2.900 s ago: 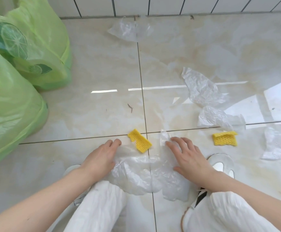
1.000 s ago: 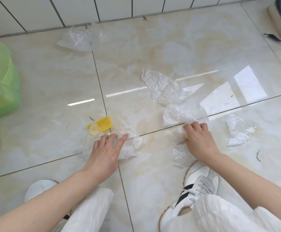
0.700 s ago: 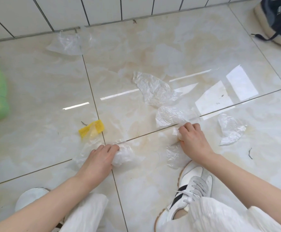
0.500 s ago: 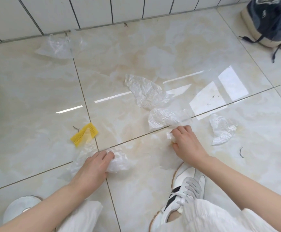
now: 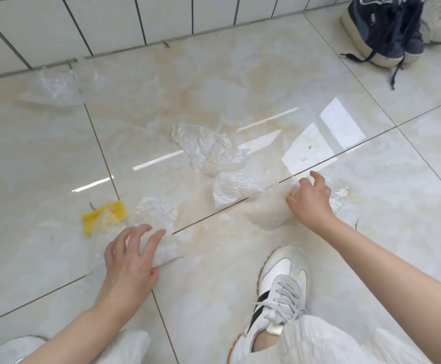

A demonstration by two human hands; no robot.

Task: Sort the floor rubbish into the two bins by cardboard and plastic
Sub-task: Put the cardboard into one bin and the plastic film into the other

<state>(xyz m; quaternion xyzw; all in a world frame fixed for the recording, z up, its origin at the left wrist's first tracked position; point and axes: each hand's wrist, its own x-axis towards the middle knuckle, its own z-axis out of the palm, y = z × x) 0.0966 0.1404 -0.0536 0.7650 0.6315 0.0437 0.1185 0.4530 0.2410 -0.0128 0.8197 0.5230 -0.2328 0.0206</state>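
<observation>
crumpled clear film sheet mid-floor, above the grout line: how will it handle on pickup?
Probably floppy: the crumpled film sheet is thin, creased all over and lies limp on the floor. Likely very light, so a push may slide or waft it rather than move it cleanly. It overlaps a second film piece at its lower end, so that one may drag along.

Dark sneakers [image 5: 387, 30] far right by white tiled wall [image 5: 114, 19].

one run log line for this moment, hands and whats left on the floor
left hand: gripping clear plastic | right hand: gripping plastic wad | floor: yellow foam net, crumpled sheets | bins: out of view
</observation>
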